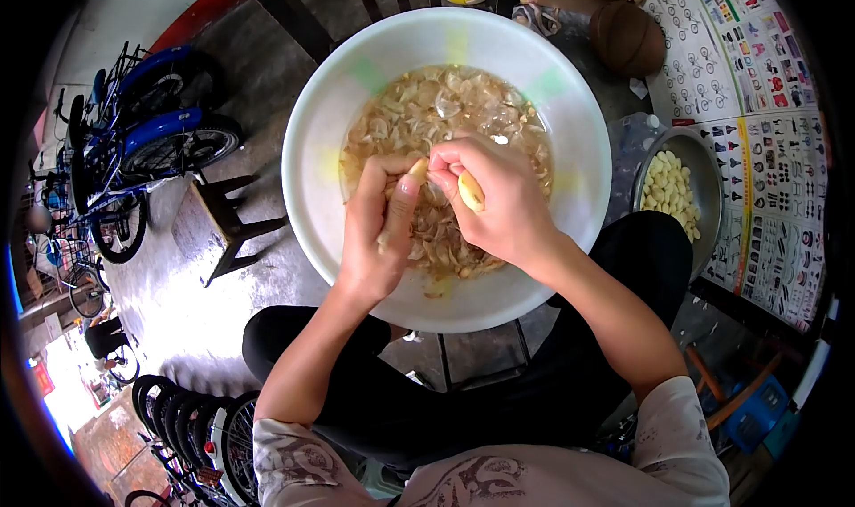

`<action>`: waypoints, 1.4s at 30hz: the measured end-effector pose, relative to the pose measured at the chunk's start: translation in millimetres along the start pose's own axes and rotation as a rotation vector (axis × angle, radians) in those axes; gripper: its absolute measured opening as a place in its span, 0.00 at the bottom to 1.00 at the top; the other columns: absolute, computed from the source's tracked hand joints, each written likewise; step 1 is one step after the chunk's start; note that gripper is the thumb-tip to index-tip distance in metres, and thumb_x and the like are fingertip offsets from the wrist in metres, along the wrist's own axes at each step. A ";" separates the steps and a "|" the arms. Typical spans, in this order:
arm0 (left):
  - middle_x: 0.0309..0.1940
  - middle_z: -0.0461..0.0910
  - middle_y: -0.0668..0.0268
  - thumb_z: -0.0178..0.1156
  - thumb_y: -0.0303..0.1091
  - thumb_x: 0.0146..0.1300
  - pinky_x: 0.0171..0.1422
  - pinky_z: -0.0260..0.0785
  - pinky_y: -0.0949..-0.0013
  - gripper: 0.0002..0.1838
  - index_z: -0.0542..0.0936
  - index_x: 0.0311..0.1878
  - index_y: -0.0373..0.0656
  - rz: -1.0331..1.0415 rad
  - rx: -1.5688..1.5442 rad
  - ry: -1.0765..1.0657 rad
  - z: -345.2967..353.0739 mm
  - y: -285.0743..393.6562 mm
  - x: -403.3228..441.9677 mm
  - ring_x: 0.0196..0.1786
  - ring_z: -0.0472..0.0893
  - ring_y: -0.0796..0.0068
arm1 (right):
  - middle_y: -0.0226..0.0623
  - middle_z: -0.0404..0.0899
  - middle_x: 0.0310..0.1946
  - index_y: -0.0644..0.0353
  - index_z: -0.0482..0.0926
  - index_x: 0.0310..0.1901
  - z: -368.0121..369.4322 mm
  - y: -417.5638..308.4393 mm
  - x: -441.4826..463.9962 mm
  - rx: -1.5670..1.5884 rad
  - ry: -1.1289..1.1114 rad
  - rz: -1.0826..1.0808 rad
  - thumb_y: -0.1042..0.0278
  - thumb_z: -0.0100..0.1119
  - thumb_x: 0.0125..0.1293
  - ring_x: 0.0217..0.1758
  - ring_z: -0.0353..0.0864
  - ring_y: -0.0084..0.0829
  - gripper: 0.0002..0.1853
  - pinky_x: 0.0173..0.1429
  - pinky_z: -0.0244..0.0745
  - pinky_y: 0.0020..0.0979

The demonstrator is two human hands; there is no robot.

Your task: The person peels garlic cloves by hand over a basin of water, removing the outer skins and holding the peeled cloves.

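Observation:
Between the thumb and fingers of my left hand (374, 209) is a small pale yellow garlic clove (418, 168). My right hand (492, 186) is closed, its thumb and forefinger pinching at the clove's right side. A larger yellow garlic clove (471, 191) with a brownish end shows in my right palm, partly hidden by the fingers. Both hands are over a big white basin (312, 142). Water and many loose garlic skins (427, 93) fill its bottom. To the right, a metal bowl (710, 182) contains several peeled garlic cloves (668, 191).
Left of the basin stands a low wooden stool (227, 213), with blue bicycles (160, 133) beyond it. A brown ball (628, 40) lies at the upper right. Printed sheets (766, 169) cover the surface on the right. My knees flank the basin's near side.

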State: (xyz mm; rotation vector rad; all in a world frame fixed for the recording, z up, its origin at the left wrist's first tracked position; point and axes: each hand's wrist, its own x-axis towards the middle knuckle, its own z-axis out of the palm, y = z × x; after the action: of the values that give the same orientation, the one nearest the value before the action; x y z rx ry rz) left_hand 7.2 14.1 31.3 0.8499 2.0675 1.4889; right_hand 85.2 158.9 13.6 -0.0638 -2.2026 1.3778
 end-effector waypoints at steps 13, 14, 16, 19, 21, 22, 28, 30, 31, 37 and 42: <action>0.29 0.61 0.77 0.43 0.45 0.79 0.35 0.54 0.79 0.17 0.74 0.54 0.43 -0.561 -0.768 -0.141 -13.1 2.5 5.8 0.30 0.57 0.86 | 0.37 0.74 0.31 0.61 0.71 0.39 -6.1 -11.2 1.2 -0.100 -0.081 -0.038 0.87 0.62 0.50 0.29 0.79 0.41 0.16 0.32 0.75 0.38; 0.29 0.61 0.77 0.43 0.45 0.79 0.35 0.54 0.79 0.17 0.74 0.54 0.43 -0.560 -0.768 -0.136 -15.9 1.6 6.8 0.30 0.57 0.86 | 0.37 0.74 0.30 0.62 0.73 0.39 -6.2 -8.6 0.7 -0.063 -0.114 -0.053 0.86 0.62 0.52 0.29 0.79 0.41 0.14 0.32 0.74 0.38; 0.31 0.64 0.77 0.42 0.44 0.80 0.34 0.53 0.79 0.18 0.74 0.57 0.42 -0.544 -0.905 -0.274 -24.2 -0.7 8.3 0.31 0.59 0.86 | 0.37 0.75 0.30 0.63 0.74 0.39 -8.1 -7.0 3.1 -0.020 -0.155 -0.073 0.85 0.63 0.54 0.30 0.80 0.41 0.12 0.32 0.74 0.39; 0.33 0.68 0.75 0.45 0.43 0.79 0.35 0.54 0.81 0.18 0.74 0.60 0.41 -0.582 -0.896 -0.202 -26.6 5.3 10.5 0.31 0.60 0.87 | 0.38 0.76 0.29 0.63 0.78 0.40 -14.3 -7.8 8.7 0.008 -0.113 -0.035 0.81 0.63 0.60 0.30 0.80 0.40 0.08 0.32 0.73 0.36; 0.34 0.70 0.75 0.46 0.43 0.79 0.35 0.55 0.81 0.18 0.74 0.60 0.41 -0.547 -0.857 -0.217 -28.0 1.6 10.8 0.31 0.61 0.87 | 0.39 0.77 0.28 0.63 0.80 0.41 -16.0 -5.5 9.9 0.033 -0.065 0.026 0.79 0.64 0.63 0.29 0.80 0.38 0.06 0.33 0.72 0.34; 0.35 0.71 0.74 0.47 0.42 0.78 0.36 0.56 0.81 0.17 0.74 0.60 0.41 -0.514 -0.819 -0.232 -28.3 0.3 10.8 0.31 0.62 0.87 | 0.39 0.79 0.29 0.64 0.80 0.39 -16.5 -8.7 10.0 0.028 -0.037 0.074 0.77 0.64 0.63 0.30 0.81 0.36 0.05 0.34 0.72 0.31; 0.36 0.75 0.73 0.47 0.37 0.78 0.37 0.59 0.80 0.14 0.77 0.55 0.39 -0.272 -0.365 -0.295 -20.8 1.1 8.8 0.31 0.65 0.87 | 0.39 0.81 0.32 0.64 0.79 0.39 -9.4 -7.5 6.8 0.083 0.073 0.090 0.76 0.64 0.64 0.34 0.84 0.35 0.04 0.36 0.75 0.31; 0.36 0.75 0.72 0.47 0.36 0.78 0.38 0.61 0.80 0.14 0.77 0.54 0.38 -0.278 -0.321 -0.303 -20.0 3.5 8.2 0.33 0.67 0.86 | 0.39 0.82 0.32 0.63 0.79 0.40 -4.5 -10.7 3.5 0.107 0.051 0.140 0.76 0.64 0.64 0.33 0.84 0.36 0.05 0.36 0.75 0.32; 0.37 0.76 0.72 0.47 0.35 0.78 0.39 0.62 0.79 0.14 0.77 0.54 0.37 -0.283 -0.277 -0.310 -19.3 4.2 7.9 0.34 0.68 0.86 | 0.39 0.82 0.33 0.63 0.79 0.41 -2.9 -11.2 2.0 0.132 0.027 0.187 0.75 0.63 0.65 0.33 0.84 0.37 0.05 0.36 0.76 0.33; 0.37 0.78 0.70 0.47 0.33 0.78 0.46 0.68 0.76 0.14 0.76 0.56 0.35 -0.249 -0.162 -0.252 -15.4 1.7 7.6 0.39 0.73 0.83 | 0.43 0.82 0.32 0.61 0.73 0.47 -4.9 -11.0 1.8 0.017 -0.081 0.282 0.72 0.60 0.68 0.34 0.84 0.43 0.09 0.37 0.75 0.39; 0.36 0.79 0.70 0.48 0.32 0.78 0.44 0.66 0.77 0.14 0.75 0.57 0.33 -0.220 -0.210 -0.115 -6.4 -0.4 6.5 0.37 0.72 0.84 | 0.44 0.83 0.32 0.62 0.72 0.45 2.3 -0.2 -6.5 -0.001 -0.105 0.369 0.69 0.60 0.69 0.36 0.84 0.45 0.09 0.39 0.75 0.41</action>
State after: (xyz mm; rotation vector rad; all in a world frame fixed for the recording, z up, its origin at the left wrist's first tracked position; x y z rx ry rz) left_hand -1.8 14.3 32.9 0.5917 1.8186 1.4684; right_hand 89.7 154.9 10.3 -0.4262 -2.3620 1.6041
